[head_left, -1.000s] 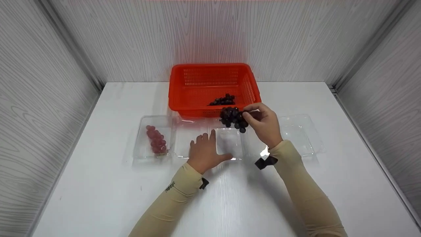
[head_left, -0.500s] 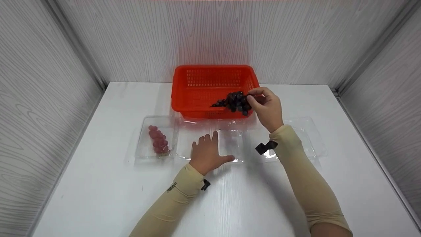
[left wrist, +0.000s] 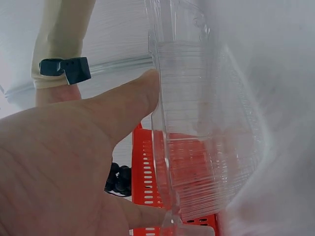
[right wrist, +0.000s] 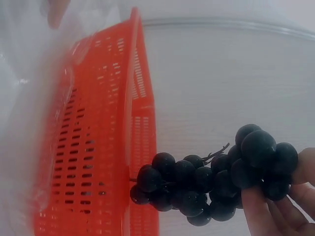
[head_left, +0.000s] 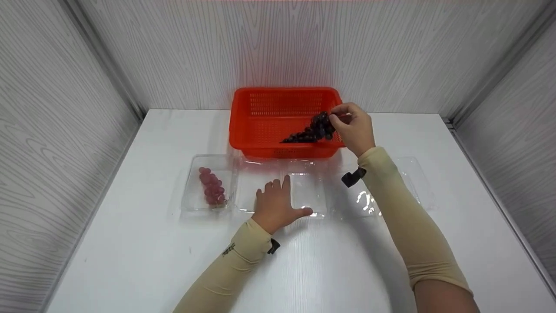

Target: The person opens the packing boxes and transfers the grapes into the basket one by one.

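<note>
My right hand (head_left: 356, 129) pinches a bunch of dark grapes (head_left: 320, 124) by one end, at the right side of the red basket (head_left: 286, 151). The bunch hangs over the basket's rim in the right wrist view, its grapes (right wrist: 221, 179) close to the camera. More dark grapes (head_left: 299, 138) lie inside the basket, partly behind its front wall and overlapped by the held bunch. With fingers spread, my left hand (head_left: 274, 208) rests on a clear plastic box (head_left: 308, 191). Its thumb (left wrist: 140, 91) touches the box's rim in the left wrist view.
On the left a clear box (head_left: 190, 191) holds a bunch of pink grapes (head_left: 212, 186). Another clear box (head_left: 410, 174) is on the right, partly behind my right forearm. The basket stands behind the row of boxes, near the back wall (head_left: 286, 48).
My right hand has carried the dark bunch up and back from above the clear boxes to over the basket. My left hand has stayed on its box, while the head view has shifted slightly.
</note>
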{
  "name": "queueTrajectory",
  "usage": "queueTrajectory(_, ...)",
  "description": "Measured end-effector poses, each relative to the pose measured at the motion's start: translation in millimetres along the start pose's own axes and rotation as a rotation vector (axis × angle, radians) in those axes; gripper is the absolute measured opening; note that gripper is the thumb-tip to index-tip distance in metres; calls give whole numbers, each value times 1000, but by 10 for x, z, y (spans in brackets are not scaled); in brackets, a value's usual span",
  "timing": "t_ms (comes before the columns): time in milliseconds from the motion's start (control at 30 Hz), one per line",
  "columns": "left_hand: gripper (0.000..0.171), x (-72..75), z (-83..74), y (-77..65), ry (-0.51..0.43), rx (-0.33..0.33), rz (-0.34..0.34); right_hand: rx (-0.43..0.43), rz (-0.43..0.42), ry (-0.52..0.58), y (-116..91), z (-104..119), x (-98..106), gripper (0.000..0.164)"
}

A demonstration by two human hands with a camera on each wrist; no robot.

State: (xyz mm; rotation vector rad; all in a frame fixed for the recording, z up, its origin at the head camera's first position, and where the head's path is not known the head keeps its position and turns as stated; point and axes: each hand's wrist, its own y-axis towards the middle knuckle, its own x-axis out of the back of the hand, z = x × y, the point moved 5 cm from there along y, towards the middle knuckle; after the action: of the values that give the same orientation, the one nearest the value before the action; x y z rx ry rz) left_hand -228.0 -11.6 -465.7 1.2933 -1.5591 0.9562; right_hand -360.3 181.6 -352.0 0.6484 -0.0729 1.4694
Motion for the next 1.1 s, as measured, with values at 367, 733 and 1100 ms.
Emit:
queueTrajectory(367,112,4,8,-41,-2,6,17,-67,82,-127,234,-162,-88,18)
queueTrajectory(733,112,-12,-33,-61,11,-9,12,-147,106,-212,252,-311,-63,18)
queueTrajectory(1100,113,-13,-16,-111,25,-14,18,-163,141,-257,212,-345,-106,16)
